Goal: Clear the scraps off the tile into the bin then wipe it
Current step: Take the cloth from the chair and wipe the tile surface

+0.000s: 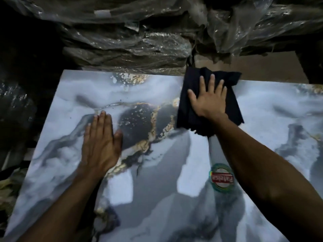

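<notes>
The right hand (208, 100) presses flat, fingers spread, on a black cloth (190, 112) at the tile's (70, 95) far edge. The left hand (100, 142) lies flat on the tile, holding nothing.

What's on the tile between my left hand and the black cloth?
In the head view, only bare tile: a dark, gold-veined patch between the left hand and the black cloth. No sizeable scraps there.

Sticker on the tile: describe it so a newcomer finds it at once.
Start at the big marble-look tile. Follow the right forearm back from the right hand on the black cloth. The sticker sits beside it: round, green-rimmed, with a red band, the only printed label there.
</notes>
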The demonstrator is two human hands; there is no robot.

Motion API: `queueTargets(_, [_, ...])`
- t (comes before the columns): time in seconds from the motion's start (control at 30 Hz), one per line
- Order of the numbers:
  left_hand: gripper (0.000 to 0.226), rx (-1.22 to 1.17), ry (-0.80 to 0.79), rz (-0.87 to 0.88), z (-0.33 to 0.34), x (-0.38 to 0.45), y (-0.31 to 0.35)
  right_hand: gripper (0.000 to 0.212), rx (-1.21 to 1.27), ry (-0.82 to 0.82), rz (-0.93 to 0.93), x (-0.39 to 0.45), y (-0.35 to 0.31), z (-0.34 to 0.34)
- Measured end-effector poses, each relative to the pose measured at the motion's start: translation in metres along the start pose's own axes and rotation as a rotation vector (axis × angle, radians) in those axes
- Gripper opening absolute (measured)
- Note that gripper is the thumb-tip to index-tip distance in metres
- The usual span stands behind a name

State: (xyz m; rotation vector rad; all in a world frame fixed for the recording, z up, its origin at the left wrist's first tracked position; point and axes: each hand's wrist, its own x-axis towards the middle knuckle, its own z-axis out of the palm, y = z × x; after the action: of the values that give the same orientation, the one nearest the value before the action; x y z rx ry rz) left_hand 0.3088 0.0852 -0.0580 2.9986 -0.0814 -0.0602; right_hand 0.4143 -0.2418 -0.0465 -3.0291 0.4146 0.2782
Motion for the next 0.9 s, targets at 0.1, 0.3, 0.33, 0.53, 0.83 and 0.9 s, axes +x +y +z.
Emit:
queueTargets(0.1, [0.067, -0.029, 0.040, -0.005, 0.001, 0.000, -0.001, 0.074, -0.005, -0.011, -0.119, 0.003, -0.076, 0.006])
queueTargets(0.3, [0.079, -0.083, -0.008, -0.013, -0.003, 0.002, -0.002, 0.070, -0.035, -0.030, -0.511, -0.049, -0.163, 0.020])
queueTargets(0.33, [0.080, -0.075, -0.012, -0.014, -0.003, 0.002, -0.002, 0.070, -0.037, -0.030, -0.519, -0.057, -0.148, 0.021])
queueTargets(0.53, [0.083, -0.056, -0.073, -0.024, -0.003, 0.004, 0.003, 0.077, -0.018, 0.026, -0.017, -0.061, 0.007, 0.013])
queueTargets(0.83, [0.084, -0.048, -0.062, -0.031, -0.002, 0.004, 0.006, 0.072, 0.001, 0.003, 0.036, 0.014, -0.032, -0.001])
queueTargets(0.9, [0.081, -0.052, -0.065, -0.031, 0.000, 0.004, 0.006, 0.073, -0.024, -0.019, -0.111, 0.013, -0.084, 0.003])
